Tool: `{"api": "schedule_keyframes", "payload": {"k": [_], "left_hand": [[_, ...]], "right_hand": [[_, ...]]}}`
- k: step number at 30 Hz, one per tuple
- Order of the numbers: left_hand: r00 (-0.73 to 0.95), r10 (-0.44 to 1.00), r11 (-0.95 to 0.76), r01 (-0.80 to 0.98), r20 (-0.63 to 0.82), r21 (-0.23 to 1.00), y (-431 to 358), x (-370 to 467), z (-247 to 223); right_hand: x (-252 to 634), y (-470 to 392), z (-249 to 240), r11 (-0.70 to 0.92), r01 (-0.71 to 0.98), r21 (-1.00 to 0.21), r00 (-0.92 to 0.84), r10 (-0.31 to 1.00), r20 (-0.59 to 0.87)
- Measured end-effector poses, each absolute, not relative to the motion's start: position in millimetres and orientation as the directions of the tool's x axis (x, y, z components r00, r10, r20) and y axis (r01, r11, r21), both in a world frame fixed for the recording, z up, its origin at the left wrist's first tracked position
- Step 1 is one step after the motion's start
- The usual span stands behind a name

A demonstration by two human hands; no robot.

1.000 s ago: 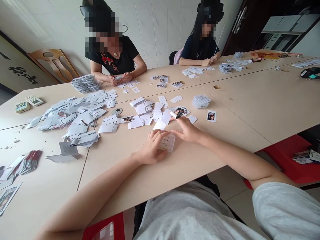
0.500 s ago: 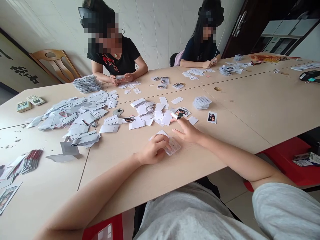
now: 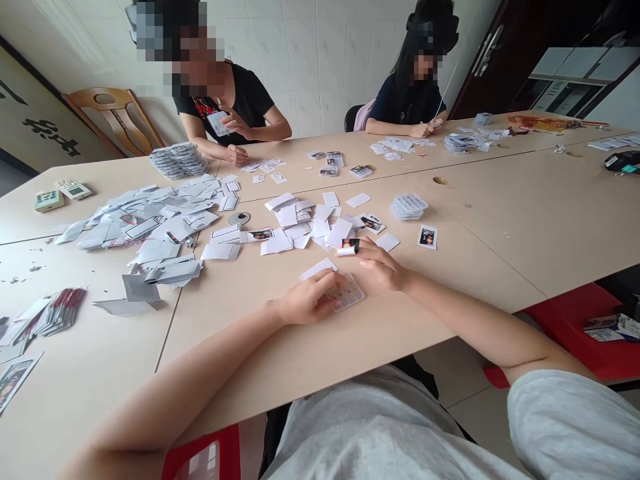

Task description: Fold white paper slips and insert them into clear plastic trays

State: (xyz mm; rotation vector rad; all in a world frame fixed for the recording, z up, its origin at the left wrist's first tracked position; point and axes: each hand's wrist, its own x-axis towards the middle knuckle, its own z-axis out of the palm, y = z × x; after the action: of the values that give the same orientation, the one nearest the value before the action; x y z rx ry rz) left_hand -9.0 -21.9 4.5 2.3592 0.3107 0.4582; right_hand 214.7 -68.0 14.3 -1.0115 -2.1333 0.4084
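"Near the front edge of the table (image 3: 270, 353), what lies under the hands?"

"A clear plastic compartment box (image 3: 354, 295), flat, with small coloured specks showing in it. The left hand (image 3: 307, 301) bends its fingers over the box's left side, touching it; whether it grips, I cannot tell."

"And the right hand (image 3: 384, 267)?"

"Just past the box's far edge, with a curled printed label (image 3: 349, 247) at its fingertips. Pinched or merely stuck there, I cannot tell."

"How would they handle?"

"The box should be light, stiff and a little slick; its thin walls might crack if squeezed, so take it by two opposite sides. The label looks soft and springy, best held by its edges."

"Further off?"

"A white card (image 3: 319, 268) just beyond the box, then a printed card (image 3: 427, 237) to the right, a loose heap of white cards (image 3: 286, 216) and a stack of clear boxes (image 3: 409, 207). At the far edge, one co-worker (image 3: 255, 107) raises a clear case (image 3: 219, 124); another (image 3: 400, 110) leans over the table."
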Motion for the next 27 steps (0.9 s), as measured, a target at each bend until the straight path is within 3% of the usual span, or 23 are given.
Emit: {"api": "schedule_keyframes", "payload": {"k": [2, 5, 9, 13, 22, 25, 27], "left_hand": [[0.859, 0.422, -0.698, 0.103, 0.291, 0.708, -21.4, -7.5, 7.1], [0.673, 0.667, -0.568, 0.182, 0.320, 0.803, -22.4, -4.7, 13.5], [0.495, 0.850, -0.301, 0.177, 0.180, 0.937, -23.2, -2.4, 19.0], [0.505, 0.857, -0.202, 0.138, 0.107, 0.970, -21.8, -1.9, 16.5], [0.565, 0.825, -0.036, 0.033, 0.011, 0.999, -16.3, -3.3, 20.1], [0.551, 0.834, -0.069, 0.064, 0.022, 0.996, -16.2, -4.4, 20.8], [0.503, 0.863, -0.143, 0.150, 0.049, 0.978, -17.3, -5.0, 19.7]], "right_hand": [[209.3, -69.6, 12.7, 0.612, 0.637, -0.469, -0.406, 0.783, 0.471], [194.0, -72.4, 7.9, 0.496, 0.828, -0.261, -0.330, 0.808, 0.488], [172.9, -78.1, 3.2, 0.413, 0.907, -0.085, -0.321, 0.808, 0.495], [170.6, -78.6, 1.6, 0.454, 0.890, -0.045, -0.385, 0.800, 0.460], [182.4, -73.0, 3.3, 0.364, 0.931, 0.004, -0.319, 0.810, 0.493], [183.9, -71.4, 2.7, 0.353, 0.936, -0.005, -0.303, 0.809, 0.504], [184.9, -70.8, 2.7, 0.365, 0.928, -0.072, -0.278, 0.809, 0.519]]}}
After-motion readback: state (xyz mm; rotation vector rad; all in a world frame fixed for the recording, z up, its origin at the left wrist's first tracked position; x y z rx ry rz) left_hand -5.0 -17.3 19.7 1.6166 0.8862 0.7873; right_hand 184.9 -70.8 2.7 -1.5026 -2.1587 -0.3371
